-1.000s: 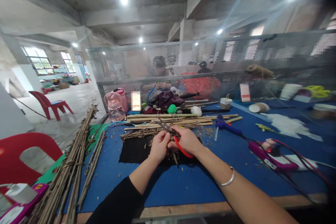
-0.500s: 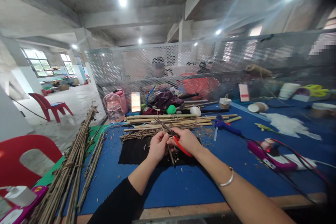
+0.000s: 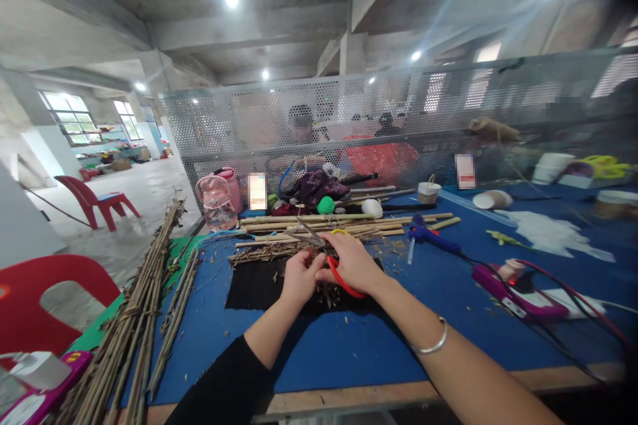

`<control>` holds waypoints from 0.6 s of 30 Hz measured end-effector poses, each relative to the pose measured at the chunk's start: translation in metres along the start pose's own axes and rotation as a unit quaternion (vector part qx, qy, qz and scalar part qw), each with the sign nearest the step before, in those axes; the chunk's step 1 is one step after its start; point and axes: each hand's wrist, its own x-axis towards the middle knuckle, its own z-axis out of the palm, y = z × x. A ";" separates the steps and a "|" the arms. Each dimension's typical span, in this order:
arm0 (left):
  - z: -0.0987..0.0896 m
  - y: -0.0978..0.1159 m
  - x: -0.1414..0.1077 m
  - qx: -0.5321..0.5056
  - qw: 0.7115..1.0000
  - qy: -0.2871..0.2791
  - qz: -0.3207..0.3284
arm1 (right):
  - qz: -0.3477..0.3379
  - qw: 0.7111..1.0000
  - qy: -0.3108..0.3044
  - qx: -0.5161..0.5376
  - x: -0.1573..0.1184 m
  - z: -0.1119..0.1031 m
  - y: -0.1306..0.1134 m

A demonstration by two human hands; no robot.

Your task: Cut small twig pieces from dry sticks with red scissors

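Note:
My right hand [image 3: 351,264] grips scissors [image 3: 335,267] with red and yellow handles; their blades are spread apart and point up and left. Close beside it, my left hand [image 3: 300,277] is closed in a pinch near the blades. Whatever its fingers hold is mostly hidden. Under both hands lies a black cloth [image 3: 254,285] strewn with dry leaf bits and short stem pieces. A row of dry twigs [image 3: 264,252] lies along the cloth's far edge, with pale sticks [image 3: 279,220] behind it.
Bundled dry stalks [image 3: 134,305] lie at the left. A blue glue gun [image 3: 433,237] and a purple power strip [image 3: 518,295] with cables are at the right. Yarn balls [image 3: 326,204], a pink bottle [image 3: 219,202] and a perforated screen [image 3: 249,126] stand behind; a person sits beyond it.
The scissor blades have opened wider, and the yellow handle now shows. The thin twig that stuck out below my left fingers no longer shows there.

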 end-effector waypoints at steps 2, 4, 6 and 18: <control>0.000 0.000 -0.001 0.041 0.999 0.005 0.019 | 0.005 1.000 -0.008 -0.007 -0.001 0.000 0.001; 0.001 0.002 -0.002 0.064 0.997 0.014 0.029 | 0.006 1.000 -0.020 -0.005 -0.001 0.000 0.002; 0.003 0.005 -0.005 0.068 0.997 0.023 0.038 | 0.006 1.000 -0.028 0.005 -0.001 0.001 0.004; 0.002 0.002 -0.007 -0.008 0.999 0.045 0.005 | 0.010 0.998 -0.021 0.052 0.001 0.008 0.002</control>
